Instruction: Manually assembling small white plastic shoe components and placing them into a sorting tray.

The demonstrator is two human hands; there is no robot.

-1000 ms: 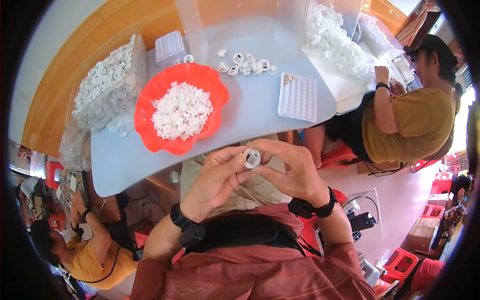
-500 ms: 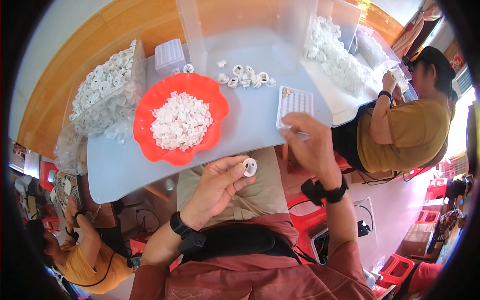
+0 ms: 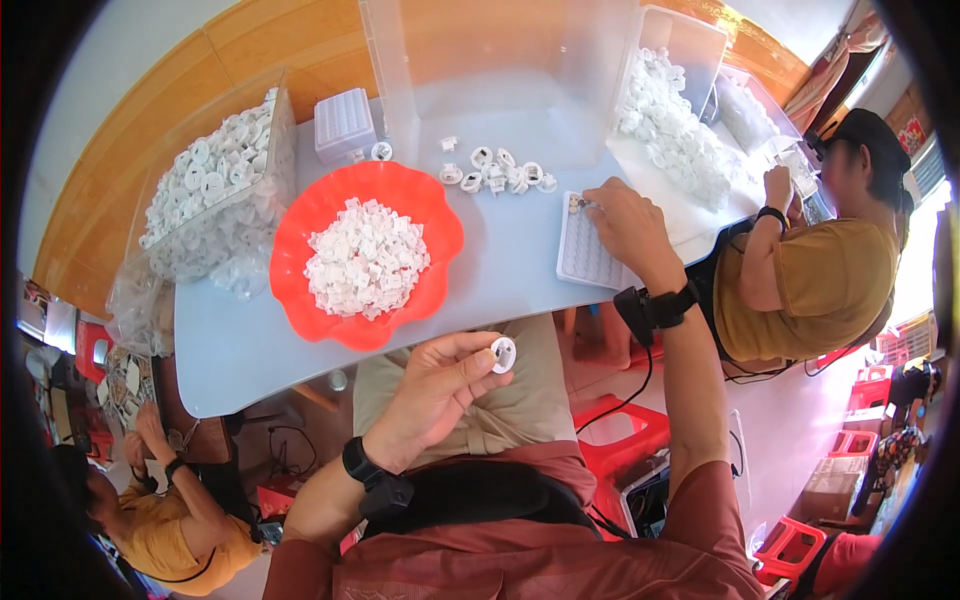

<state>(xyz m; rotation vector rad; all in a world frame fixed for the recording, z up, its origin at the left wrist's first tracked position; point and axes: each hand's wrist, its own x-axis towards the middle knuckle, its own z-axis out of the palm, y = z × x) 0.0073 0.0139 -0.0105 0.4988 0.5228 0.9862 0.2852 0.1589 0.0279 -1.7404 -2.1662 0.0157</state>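
Note:
Between the thumb and fingers of my left hand (image 3: 440,385), a small round white plastic part (image 3: 503,354) is held above my lap, its hollow face showing dark openings. My right hand (image 3: 632,228) reaches over a white gridded tray (image 3: 590,258) at the table's right side. Its fingertips are pinched together at the tray's far corner, beside a few tiny tan pieces (image 3: 575,203). Whatever lies between those fingertips is too small to make out. Left of the tray, several round white parts with dark insides (image 3: 496,178) sit in a loose cluster.
A red scalloped bowl (image 3: 283,248) holds many small white pieces. Clear bins of white parts stand at the left (image 3: 215,190) and far right (image 3: 668,125). A large translucent box (image 3: 500,75) and a stacked tray (image 3: 343,122) are behind. Co-workers sit right (image 3: 830,255) and lower left (image 3: 200,530).
My right hand has moved away from me, from the tray's near end to its far corner, and its fingers have closed. My left hand still holds the round part, nearly in place.

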